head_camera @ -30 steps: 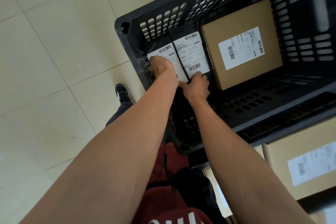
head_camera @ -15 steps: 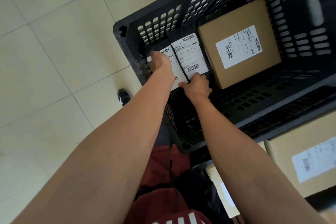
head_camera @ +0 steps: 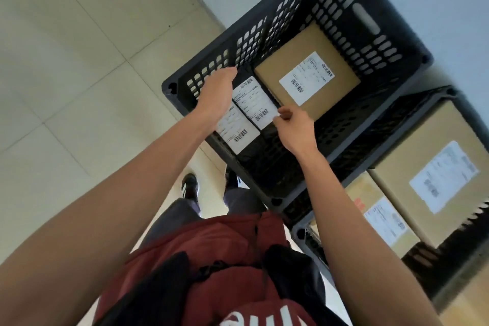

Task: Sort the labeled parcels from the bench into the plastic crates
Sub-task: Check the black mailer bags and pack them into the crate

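Inside the black crate (head_camera: 391, 42), two black labeled mailers (head_camera: 260, 103) lie beside a cardboard box (head_camera: 307, 79); left hand (head_camera: 217, 92) hovers relaxed, right hand (head_camera: 295, 127) loosely curled, holding nothing.

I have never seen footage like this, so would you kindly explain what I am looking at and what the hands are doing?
There is no machine here: a person wears a wide-angle camera on the head, looking down past both bare arms. The dark perforated plastic crate stands on the pale tiled floor. Inside it lie two slim black parcels with white barcode labels, side by side, the left slim parcel and the right slim parcel, next to a brown cardboard box with its own label. The left hand hovers over the left slim parcel, fingers relaxed. The right hand is at the right slim parcel's label edge; whether it has a grip is unclear. A second crate at right holds more boxes.
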{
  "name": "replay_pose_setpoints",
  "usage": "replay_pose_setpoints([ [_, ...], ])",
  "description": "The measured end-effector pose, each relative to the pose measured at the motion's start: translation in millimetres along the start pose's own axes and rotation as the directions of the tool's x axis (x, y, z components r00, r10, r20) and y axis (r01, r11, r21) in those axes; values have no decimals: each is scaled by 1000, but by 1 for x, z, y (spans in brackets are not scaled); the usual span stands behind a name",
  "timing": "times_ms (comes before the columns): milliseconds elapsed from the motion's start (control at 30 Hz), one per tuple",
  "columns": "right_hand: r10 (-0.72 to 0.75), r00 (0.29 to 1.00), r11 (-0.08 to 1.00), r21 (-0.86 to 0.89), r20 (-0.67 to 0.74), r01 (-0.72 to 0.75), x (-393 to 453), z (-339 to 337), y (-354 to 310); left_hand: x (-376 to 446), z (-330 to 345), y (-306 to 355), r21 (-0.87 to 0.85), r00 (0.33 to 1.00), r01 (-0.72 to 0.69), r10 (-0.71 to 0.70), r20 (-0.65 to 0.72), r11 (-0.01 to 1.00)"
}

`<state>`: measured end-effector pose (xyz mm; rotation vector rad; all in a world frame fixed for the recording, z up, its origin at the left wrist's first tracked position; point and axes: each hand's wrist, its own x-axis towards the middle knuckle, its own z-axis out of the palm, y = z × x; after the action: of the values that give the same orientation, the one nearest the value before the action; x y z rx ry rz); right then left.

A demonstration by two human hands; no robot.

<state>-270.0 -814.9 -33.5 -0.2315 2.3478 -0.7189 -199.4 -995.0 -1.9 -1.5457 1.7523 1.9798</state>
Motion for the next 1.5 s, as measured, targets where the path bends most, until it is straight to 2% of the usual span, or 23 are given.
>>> replay_pose_setpoints([
  [67, -32, 998, 998, 52, -49, 34, -22, -5, -6, -14, -7, -2, 222, 989, -94, 66, 131, 970],
  [133, -67, 992, 993, 85, -103, 76, -45, -11, -14, -24, -13, -8, 437, 963, -204, 99, 250, 876],
  [167, -79, 989, 992, 89, -127, 90, -55, -13, -18, -26, -19, -12, 480, 951, -253, 124, 284, 840],
  [333, -58, 948, 976, 183, -313, 120, -125, -10, -36, -70, -46, -1, 420, 874, -442, 275, 401, 793],
  [533, 3, 888, 954, 267, -461, 135, -198, 11, -50, -105, -75, -6, 333, 754, -612, 401, 521, 718],
  [700, 42, 823, 962, 244, -566, 119, -249, 8, -50, -133, -80, 4, 294, 602, -772, 502, 621, 564],
  [867, 91, 766, 960, 259, -637, 102, -293, -4, -28, -164, -62, 11, 286, 470, -878, 587, 659, 383],
  [1000, 117, 646, 972, 219, -754, 81, -340, -8, 10, -196, -33, 3, 244, 327, -945, 571, 753, 220],
  [1167, 193, 496, 981, 181, -846, -73, -417, -11, 82, -270, 25, -30, 160, 175, -984, 491, 853, 72],
  [1333, 297, 375, 953, 251, -878, -169, -512, -7, 160, -367, 85, -87, 53, 69, -997, 382, 921, 53],
  [1500, 380, 260, 919, 329, -888, -218, -611, 6, 235, -464, 135, -156, -76, -69, -997, 285, 956, 11],
])
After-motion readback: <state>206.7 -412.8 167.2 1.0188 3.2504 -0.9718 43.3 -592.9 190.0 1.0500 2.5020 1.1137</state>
